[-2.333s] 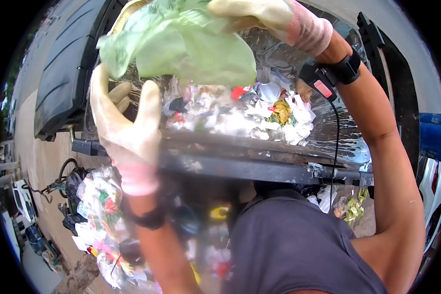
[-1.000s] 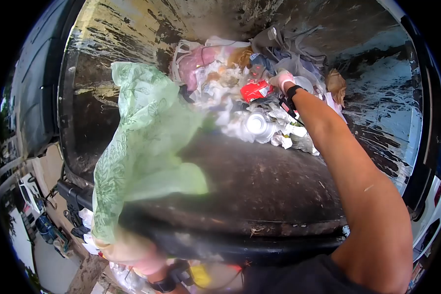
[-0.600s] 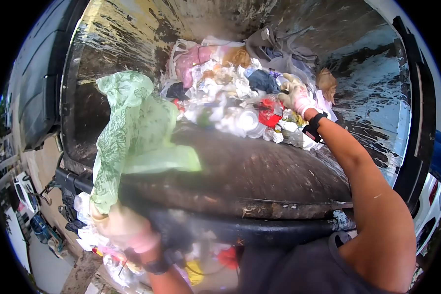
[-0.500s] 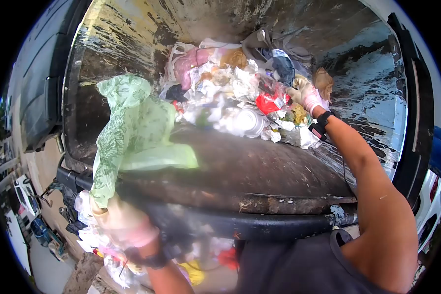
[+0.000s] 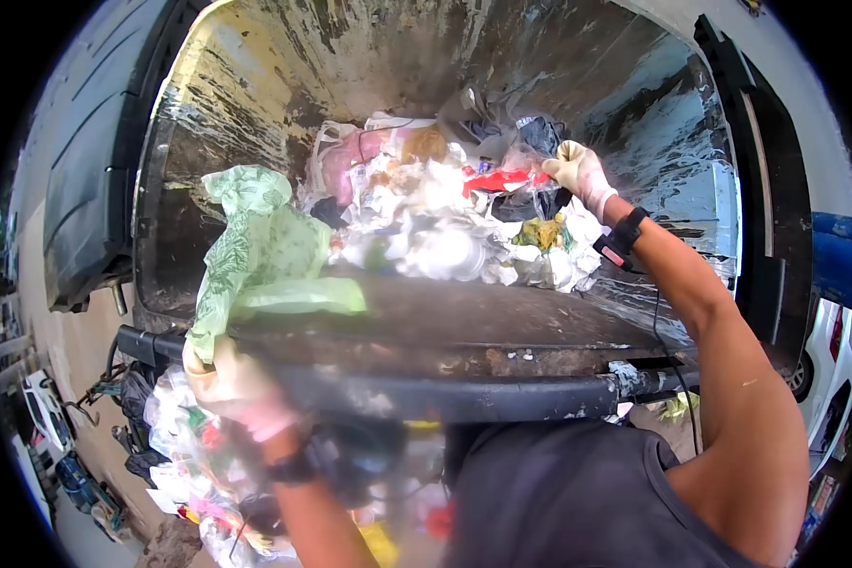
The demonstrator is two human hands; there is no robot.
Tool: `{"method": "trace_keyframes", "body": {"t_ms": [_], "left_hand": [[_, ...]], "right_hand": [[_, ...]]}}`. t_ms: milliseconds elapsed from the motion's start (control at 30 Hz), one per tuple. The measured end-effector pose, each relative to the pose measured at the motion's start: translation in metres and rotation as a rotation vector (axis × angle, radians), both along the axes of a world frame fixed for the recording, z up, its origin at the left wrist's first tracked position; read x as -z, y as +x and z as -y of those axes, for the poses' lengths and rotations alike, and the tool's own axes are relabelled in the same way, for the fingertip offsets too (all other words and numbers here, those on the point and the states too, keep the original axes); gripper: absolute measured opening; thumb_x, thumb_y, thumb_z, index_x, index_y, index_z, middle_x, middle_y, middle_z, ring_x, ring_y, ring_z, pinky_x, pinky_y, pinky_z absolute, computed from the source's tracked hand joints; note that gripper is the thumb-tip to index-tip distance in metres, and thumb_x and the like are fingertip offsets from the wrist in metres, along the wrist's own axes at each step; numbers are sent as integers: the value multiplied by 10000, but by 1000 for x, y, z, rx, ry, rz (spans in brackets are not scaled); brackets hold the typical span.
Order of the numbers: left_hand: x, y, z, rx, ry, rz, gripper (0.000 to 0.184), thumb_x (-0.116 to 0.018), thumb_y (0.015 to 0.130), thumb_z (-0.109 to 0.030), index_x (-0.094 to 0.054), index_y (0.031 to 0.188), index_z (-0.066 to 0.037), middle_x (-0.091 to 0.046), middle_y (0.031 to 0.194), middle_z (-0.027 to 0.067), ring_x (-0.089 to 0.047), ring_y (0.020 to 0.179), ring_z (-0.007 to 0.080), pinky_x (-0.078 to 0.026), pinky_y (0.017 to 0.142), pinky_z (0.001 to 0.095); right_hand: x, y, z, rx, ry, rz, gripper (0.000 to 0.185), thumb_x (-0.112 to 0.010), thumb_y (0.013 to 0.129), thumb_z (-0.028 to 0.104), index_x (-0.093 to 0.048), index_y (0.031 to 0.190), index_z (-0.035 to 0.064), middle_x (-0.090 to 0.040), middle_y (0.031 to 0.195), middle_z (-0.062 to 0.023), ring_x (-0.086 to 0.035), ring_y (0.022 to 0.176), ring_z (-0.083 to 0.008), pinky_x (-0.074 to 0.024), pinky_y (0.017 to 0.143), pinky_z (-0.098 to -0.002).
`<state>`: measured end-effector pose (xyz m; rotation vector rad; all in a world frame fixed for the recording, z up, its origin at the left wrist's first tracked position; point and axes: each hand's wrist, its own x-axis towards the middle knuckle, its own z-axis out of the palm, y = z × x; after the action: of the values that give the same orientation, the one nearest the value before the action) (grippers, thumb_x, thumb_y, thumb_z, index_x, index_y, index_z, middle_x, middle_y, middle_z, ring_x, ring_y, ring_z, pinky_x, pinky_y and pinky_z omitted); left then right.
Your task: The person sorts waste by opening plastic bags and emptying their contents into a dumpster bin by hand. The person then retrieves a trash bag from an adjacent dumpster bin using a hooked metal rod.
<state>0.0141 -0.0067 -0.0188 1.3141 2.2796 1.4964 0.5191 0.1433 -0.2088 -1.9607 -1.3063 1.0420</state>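
My gloved left hand (image 5: pixel 227 381) is closed on the lower end of a green plastic bag (image 5: pixel 246 246), at the left part of the bin's front rim. The bag hangs over the rim and into the bin, printed with dark leaf patterns. My gloved right hand (image 5: pixel 579 173) pinches the end of a red wrapper (image 5: pixel 502 180) above the heap. Around it lie a dark crumpled piece (image 5: pixel 541 134), a yellowish-brown lump (image 5: pixel 540 234) and white crumpled litter (image 5: pixel 426 189).
The black front rim (image 5: pixel 464 399) of the bin crosses in front of my body. More bagged litter (image 5: pixel 194 454) lies below it at the left. A black ribbed lid (image 5: pixel 95 180) stands at the left, and a blue barrel (image 5: pixel 838 260) at the right.
My right hand has risen slightly and moved left, and the red wrapper is now stretched from its fingers. My left hand still holds the green bag. The view has shifted, showing more below the rim.
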Motion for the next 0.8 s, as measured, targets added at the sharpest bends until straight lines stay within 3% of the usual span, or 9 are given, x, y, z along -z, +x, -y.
{"method": "trace_keyframes", "body": {"t_ms": [33, 133, 200, 267, 300, 400, 500, 633, 800], "left_hand": [[3, -6, -1, 42, 48, 57, 146, -653, 919, -61, -714, 1020, 24, -740, 947, 56, -639, 816, 135, -490, 801, 280], [6, -6, -1, 46, 72, 24, 140, -652, 923, -49, -715, 1025, 23, -744, 959, 60, -642, 815, 133, -491, 803, 275], [0, -3, 0, 96, 84, 94, 140, -654, 914, -23, -715, 1032, 20, -747, 967, 58, -654, 825, 135, -499, 806, 279], [-1, -2, -2, 121, 123, 105, 144, -653, 911, -13, -715, 1037, 21, -750, 975, 55, -666, 836, 139, -504, 808, 280], [-5, 1, -1, 28, 47, -4, 156, -665, 895, -5, -717, 1040, 21, -755, 974, 64, -690, 845, 159, -516, 815, 288], [-9, 0, -1, 24, 52, -1, 176, -695, 872, -37, -735, 1038, 5, -765, 950, 102, -714, 841, 205, -533, 807, 317], [-12, 3, 1, 39, 56, 68, 186, -706, 887, -79, -739, 1053, 1, -764, 932, 84, -700, 814, 188, -530, 782, 311], [-8, 0, 1, 65, 103, 130, 192, -708, 901, -92, -735, 1066, 1, -758, 920, 66, -677, 798, 151, -526, 766, 304], [-12, 0, 4, 99, 91, 137, 189, -727, 897, -89, -733, 1063, 2, -758, 930, 68, -683, 811, 154, -531, 783, 303]], "right_hand": [[-10, -2, -1, 35, 46, -149, 358, -798, 804, 65, -459, 698, 112, -485, 679, 75, -403, 647, -61, -354, 539, -286], [-28, -7, 3, -167, 73, -24, 342, -815, 798, 100, -482, 721, 98, -504, 675, 44, -418, 662, -73, -375, 551, -305], [-61, -23, 31, -429, -220, 409, 257, -804, 782, 176, -575, 798, 60, -615, 714, -65, -564, 696, -182, -480, 657, -374], [-66, -23, 46, -458, -221, 320, 251, -817, 754, 178, -601, 814, 65, -614, 716, -61, -561, 689, -185, -479, 662, -374], [-70, -28, 50, -406, -232, 284, 342, -852, 770, 149, -517, 743, 87, -490, 654, 9, -438, 646, -106, -395, 544, -337], [-72, -30, 66, -440, -317, 177, 349, -870, 780, 113, -526, 726, 95, -496, 679, 62, -437, 651, -78, -376, 519, -324], [28, 12, 79, -886, -258, 370, 254, -919, 755, 130, -674, 800, 79, -596, 720, 68, -497, 672, -82, -406, 555, -292], [-43, -25, 115, -782, -670, 259, 442, -813, 835, 327, -603, 1123, 66, -634, 945, -4, -570, 745, -120, -459, 561, -303], [-96, -58, 134, -720, -846, 239, 756, -702, 918, 527, -505, 1473, 53, -673, 1163, -74, -643, 819, -155, -511, 558, -309]]}}
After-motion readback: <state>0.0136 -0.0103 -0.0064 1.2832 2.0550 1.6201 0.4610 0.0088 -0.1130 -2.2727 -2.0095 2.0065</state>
